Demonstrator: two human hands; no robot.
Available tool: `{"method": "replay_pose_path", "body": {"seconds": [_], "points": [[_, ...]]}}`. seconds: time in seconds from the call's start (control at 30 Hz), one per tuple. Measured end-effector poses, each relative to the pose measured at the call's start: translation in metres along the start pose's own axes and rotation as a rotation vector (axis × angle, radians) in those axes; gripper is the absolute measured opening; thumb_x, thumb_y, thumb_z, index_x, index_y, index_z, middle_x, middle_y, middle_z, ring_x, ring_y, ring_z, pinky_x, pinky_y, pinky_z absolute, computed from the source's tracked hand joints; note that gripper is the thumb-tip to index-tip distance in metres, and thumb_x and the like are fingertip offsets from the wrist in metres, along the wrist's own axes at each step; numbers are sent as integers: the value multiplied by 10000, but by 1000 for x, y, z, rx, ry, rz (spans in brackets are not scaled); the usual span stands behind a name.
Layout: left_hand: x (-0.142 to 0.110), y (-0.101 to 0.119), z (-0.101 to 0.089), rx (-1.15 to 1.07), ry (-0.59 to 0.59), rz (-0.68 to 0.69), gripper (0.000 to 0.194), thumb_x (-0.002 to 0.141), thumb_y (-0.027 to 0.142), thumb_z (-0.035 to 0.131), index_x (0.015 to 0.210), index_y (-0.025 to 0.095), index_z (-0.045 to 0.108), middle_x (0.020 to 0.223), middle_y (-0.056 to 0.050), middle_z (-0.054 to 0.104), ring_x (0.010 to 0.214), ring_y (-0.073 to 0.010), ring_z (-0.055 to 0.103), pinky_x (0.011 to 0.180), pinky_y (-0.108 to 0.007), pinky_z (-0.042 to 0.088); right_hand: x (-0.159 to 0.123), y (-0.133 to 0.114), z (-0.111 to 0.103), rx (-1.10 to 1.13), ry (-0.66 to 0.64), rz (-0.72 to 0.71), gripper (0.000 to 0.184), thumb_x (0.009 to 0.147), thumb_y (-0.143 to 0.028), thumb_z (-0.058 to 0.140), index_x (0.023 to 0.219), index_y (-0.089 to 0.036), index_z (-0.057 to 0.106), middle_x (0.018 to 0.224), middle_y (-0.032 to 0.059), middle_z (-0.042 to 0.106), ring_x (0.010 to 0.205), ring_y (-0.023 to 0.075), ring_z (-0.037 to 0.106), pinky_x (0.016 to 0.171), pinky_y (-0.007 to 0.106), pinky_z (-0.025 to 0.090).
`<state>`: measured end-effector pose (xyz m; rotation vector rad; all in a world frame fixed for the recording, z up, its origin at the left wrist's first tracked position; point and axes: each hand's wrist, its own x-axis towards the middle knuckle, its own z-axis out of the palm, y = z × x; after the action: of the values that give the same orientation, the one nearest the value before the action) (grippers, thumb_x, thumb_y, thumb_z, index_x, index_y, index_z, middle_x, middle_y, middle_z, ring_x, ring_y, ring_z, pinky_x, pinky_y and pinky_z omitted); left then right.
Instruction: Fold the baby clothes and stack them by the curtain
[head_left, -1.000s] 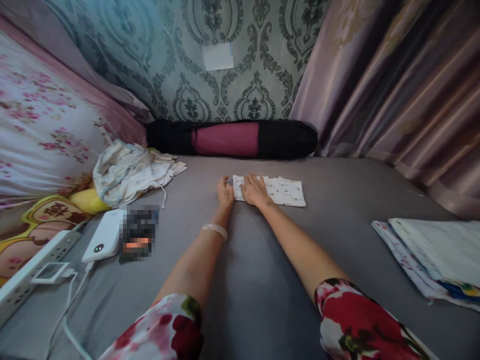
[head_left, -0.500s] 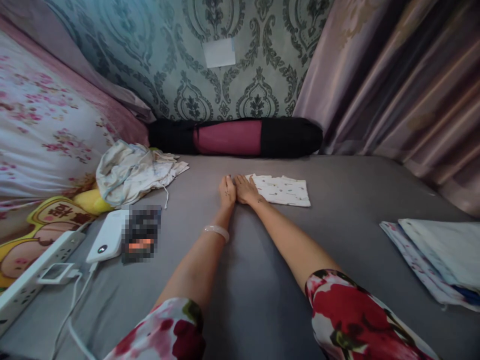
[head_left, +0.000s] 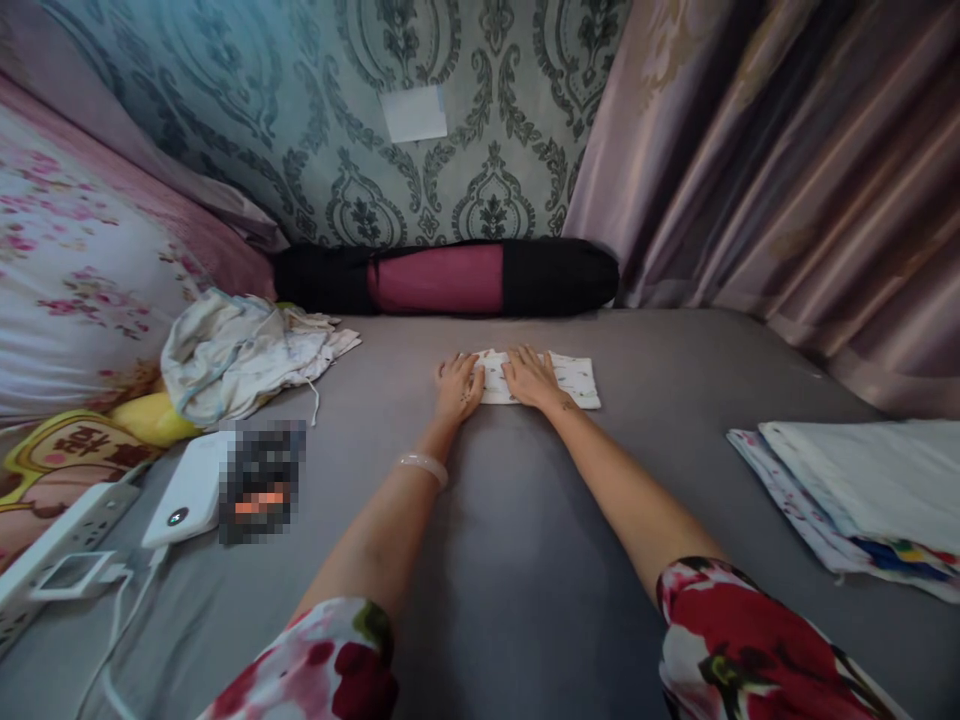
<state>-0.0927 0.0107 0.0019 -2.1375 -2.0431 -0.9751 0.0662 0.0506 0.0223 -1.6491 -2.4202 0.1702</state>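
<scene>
A folded white cloth with a small print (head_left: pixel 577 382) lies flat on the grey sheet (head_left: pixel 510 520). My left hand (head_left: pixel 459 388) rests palm down at its left end, fingers stretched out, the fingertips at the cloth's edge. Flat across the middle of the cloth lies my right hand (head_left: pixel 531 378), its fingers spread and pointing away from me. Part of the cloth is hidden under both hands.
Crumpled pale cloths (head_left: pixel 232 355) lie at the left, near a white power bank (head_left: pixel 191 490) and a power strip (head_left: pixel 64 535) with cables. Folded cloths (head_left: pixel 862 480) are stacked at the right. A black and maroon roll-shaped bag (head_left: pixel 442 280) lies along the wall.
My right hand has slid rightward from beside my left hand onto the middle of the cloth. My left hand has flattened from its edge to palm down. The view has shifted slightly right.
</scene>
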Motion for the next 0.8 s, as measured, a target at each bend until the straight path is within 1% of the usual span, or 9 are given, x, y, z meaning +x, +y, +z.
{"method": "replay_pose_path", "body": {"seconds": [0.1, 0.2, 0.37, 0.5, 0.57, 0.67, 0.73, 0.8], "points": [[-1, 2, 2, 46, -90, 65, 432, 966, 432, 327, 1293, 259, 549, 1393, -58, 538, 1371, -251, 370, 1137, -527, 210, -4, 6, 1, -7, -32, 5, 559, 993, -426, 194, 1475, -187, 346, 1550, 111, 285, 1428, 280, 209, 1133, 549, 116], [0, 0, 6, 82, -182, 86, 469, 963, 476, 305, 1333, 282, 518, 1426, -51, 503, 1381, -269, 350, 1137, -568, 178, -6, 6, 4, -3, -37, 5, 545, 991, -433, 212, 1466, -214, 365, 1545, 107, 299, 1418, 287, 231, 1123, 560, 137], [1, 0, 6, 166, -288, 86, 531, 955, 534, 259, 1383, 296, 464, 1493, -33, 416, 1407, -272, 297, 1143, -584, 143, -4, 5, 6, -7, -25, -2, 527, 986, -416, 238, 1451, -221, 390, 1540, 108, 308, 1411, 284, 246, 1122, 562, 141], [1, 3, -1, 216, -344, 75, 536, 956, 534, 246, 1393, 298, 447, 1513, -31, 384, 1410, -270, 282, 1141, -581, 139, -1, 9, 2, 53, -109, 8, 540, 991, -425, 208, 1477, -231, 340, 1564, 95, 253, 1434, 268, 201, 1135, 559, 112], [4, 6, -5, 231, -348, 92, 514, 957, 521, 255, 1370, 301, 469, 1492, -38, 417, 1389, -275, 315, 1132, -591, 146, -3, 17, -4, 85, -128, 6, 554, 994, -426, 183, 1490, -216, 313, 1570, 101, 235, 1442, 260, 181, 1142, 551, 104], [15, 14, -9, 265, -372, 134, 478, 955, 506, 273, 1261, 282, 564, 1382, -66, 540, 1295, -294, 434, 1107, -627, 150, -10, 37, -12, 58, -76, 27, 560, 995, -416, 183, 1486, -184, 322, 1561, 125, 251, 1443, 266, 179, 1147, 544, 97], [24, 22, -8, 304, -396, 114, 495, 954, 504, 270, 1168, 233, 624, 1267, -102, 621, 1216, -307, 508, 1094, -637, 157, -16, 52, -15, 19, -47, 56, 556, 994, -406, 192, 1478, -174, 336, 1557, 132, 259, 1442, 269, 181, 1148, 540, 97], [33, 27, -3, 328, -385, 76, 533, 959, 496, 246, 1149, 181, 632, 1220, -140, 640, 1202, -311, 521, 1098, -617, 169, -20, 64, -17, -4, -46, 83, 556, 993, -403, 194, 1477, -168, 335, 1559, 134, 252, 1442, 269, 180, 1149, 529, 111]]}}
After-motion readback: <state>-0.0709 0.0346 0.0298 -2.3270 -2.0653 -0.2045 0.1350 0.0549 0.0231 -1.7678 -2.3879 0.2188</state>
